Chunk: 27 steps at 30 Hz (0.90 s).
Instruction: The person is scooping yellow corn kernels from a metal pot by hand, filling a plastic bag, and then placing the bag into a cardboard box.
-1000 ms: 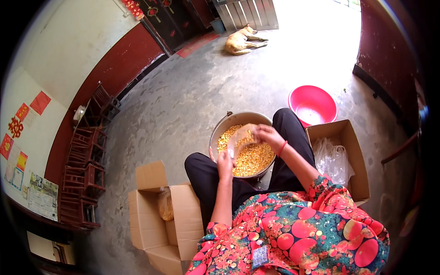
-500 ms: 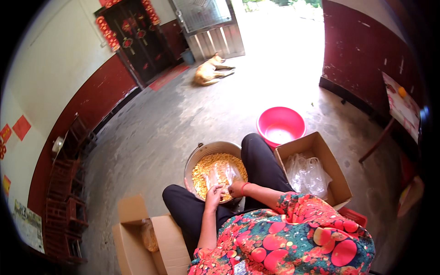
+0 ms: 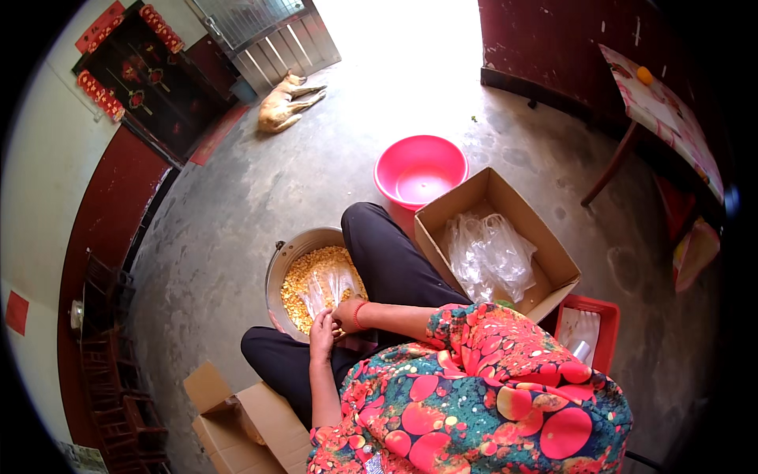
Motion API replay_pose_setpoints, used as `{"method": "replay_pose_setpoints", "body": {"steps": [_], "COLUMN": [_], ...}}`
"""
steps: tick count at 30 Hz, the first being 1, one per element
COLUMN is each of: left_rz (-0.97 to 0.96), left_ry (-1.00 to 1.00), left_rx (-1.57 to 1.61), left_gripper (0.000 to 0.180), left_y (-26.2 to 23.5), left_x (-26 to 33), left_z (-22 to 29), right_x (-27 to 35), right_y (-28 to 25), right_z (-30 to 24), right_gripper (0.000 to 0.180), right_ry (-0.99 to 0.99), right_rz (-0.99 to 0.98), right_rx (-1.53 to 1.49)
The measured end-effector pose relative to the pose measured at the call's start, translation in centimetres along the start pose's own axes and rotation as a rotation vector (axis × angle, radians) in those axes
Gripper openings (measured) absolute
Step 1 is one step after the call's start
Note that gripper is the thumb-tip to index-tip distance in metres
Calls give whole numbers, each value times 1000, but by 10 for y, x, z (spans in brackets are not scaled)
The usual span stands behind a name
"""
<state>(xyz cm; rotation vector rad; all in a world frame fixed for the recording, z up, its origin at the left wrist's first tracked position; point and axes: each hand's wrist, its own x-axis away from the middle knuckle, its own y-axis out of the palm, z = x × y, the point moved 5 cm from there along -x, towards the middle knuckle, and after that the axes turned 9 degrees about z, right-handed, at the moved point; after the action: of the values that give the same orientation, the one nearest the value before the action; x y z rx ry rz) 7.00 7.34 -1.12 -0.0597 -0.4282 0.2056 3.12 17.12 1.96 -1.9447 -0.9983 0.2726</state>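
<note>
Clear plastic bag point(image 3: 328, 286) lies over the corn in the metal basin point(image 3: 278, 268) between my knees; my left hand point(image 3: 321, 336) and right hand point(image 3: 347, 314) both pinch its mouth, keeping spills inside.

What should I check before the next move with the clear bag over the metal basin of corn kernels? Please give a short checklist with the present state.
1. Both hands on the clear bag: left hand and right hand meet at its near end. Ok.
2. Bag lies over the metal basin, so spilled corn kernels fall inside. Ok.
3. Bag mouth open or closed: cannot tell.
4. Bag filled: cannot tell.
5. Open cardboard box with plastic bags stands at the right side. Ok.
</note>
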Motion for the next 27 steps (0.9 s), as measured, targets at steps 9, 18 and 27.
{"method": "replay_pose_setpoints", "body": {"steps": [9, 18, 27], "left_rz": [-31, -46, -33], "left_ry": [178, 365, 334], "left_rx": [-58, 51, -165], "left_gripper": [47, 50, 28], "left_y": [11, 10, 4], "left_x": [8, 11, -20], "left_z": [26, 38, -9], "right_x": [-32, -11, -27], "right_y": [16, -1, 24], "right_z": [22, 8, 34], "right_gripper": [39, 31, 30], "right_ry": [-97, 31, -228], "right_rz": [199, -20, 142], "right_rx": [-795, -1114, -367]}}
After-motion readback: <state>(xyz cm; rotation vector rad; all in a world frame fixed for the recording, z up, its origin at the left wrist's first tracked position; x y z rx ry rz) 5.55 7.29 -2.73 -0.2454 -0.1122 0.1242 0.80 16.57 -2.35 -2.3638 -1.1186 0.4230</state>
